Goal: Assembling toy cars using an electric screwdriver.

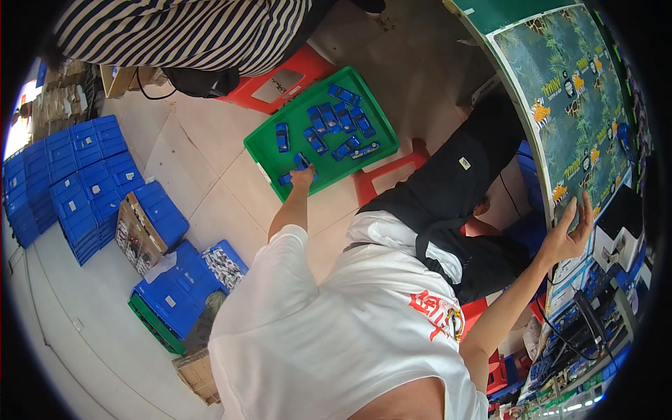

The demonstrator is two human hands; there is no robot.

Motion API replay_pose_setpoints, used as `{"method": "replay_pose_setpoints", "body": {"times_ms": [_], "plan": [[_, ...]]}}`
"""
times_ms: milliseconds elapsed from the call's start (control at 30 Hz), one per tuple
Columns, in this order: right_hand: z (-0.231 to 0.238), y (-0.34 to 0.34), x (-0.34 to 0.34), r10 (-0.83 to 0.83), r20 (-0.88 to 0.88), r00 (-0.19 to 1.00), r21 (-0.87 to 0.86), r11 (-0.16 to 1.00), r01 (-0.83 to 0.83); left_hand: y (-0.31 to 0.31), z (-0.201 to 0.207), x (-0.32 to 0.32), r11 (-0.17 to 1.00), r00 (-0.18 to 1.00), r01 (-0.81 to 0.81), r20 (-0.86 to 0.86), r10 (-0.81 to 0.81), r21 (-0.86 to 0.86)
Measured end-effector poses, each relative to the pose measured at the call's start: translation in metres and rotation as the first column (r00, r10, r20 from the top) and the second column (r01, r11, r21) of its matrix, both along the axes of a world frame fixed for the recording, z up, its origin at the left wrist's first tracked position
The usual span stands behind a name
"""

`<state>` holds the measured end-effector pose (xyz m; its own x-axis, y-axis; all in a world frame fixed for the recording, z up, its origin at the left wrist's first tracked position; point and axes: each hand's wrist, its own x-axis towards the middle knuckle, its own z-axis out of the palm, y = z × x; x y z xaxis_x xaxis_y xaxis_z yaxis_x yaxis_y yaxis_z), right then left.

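My left hand (302, 177) reaches down into a green tray (252, 143) at its near left corner, fingers closed on a blue toy car (301, 161). Right beside that hand lies another blue toy car (285, 179), partly covered. Several more blue toy cars (329, 117) lie loose in the tray, most toward its middle and far right side. My right hand (570, 234) rests at the worktable's edge on a printed mat (560, 91), fingers spread and holding nothing.
The tray sits on red stools (381, 178). A person in a striped top (175, 31) sits just beyond. Stacked blue crates (84, 143) and a blue box of small pale parts (225, 266) stand at left. On the worktable are a blue toy car (624, 136) and a white device (616, 248).
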<state>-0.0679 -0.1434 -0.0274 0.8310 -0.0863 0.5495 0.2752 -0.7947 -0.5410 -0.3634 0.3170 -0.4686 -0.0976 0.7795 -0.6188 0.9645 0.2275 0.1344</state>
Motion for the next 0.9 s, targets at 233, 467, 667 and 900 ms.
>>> {"method": "replay_pose_setpoints", "body": {"times_ms": [233, 467, 667, 900], "plan": [[0.003, -0.004, -0.007, 0.001, 0.081, 0.997, 0.024, 1.0, -0.003, -0.091, 0.041, 0.043, 0.741, 0.953, 0.301, 0.205, -0.222, -0.6], [0.038, -0.05, -0.078, -0.043, 0.337, 0.941, -0.208, 0.971, 0.118, -0.143, 0.12, 0.137, 0.609, 0.724, 0.649, 0.618, -0.307, -0.457], [0.101, -0.168, -0.106, -0.526, 0.659, 0.538, 0.203, 0.812, 0.546, -0.146, 0.248, 0.233, 0.574, 0.16, 0.8, 0.861, -0.483, 0.174], [0.1, -0.275, -0.08, -0.395, 0.271, 0.878, 0.777, 0.628, 0.043, -0.366, 0.477, 0.276, 0.317, -0.49, 0.809, 0.866, -0.101, 0.495]]}}
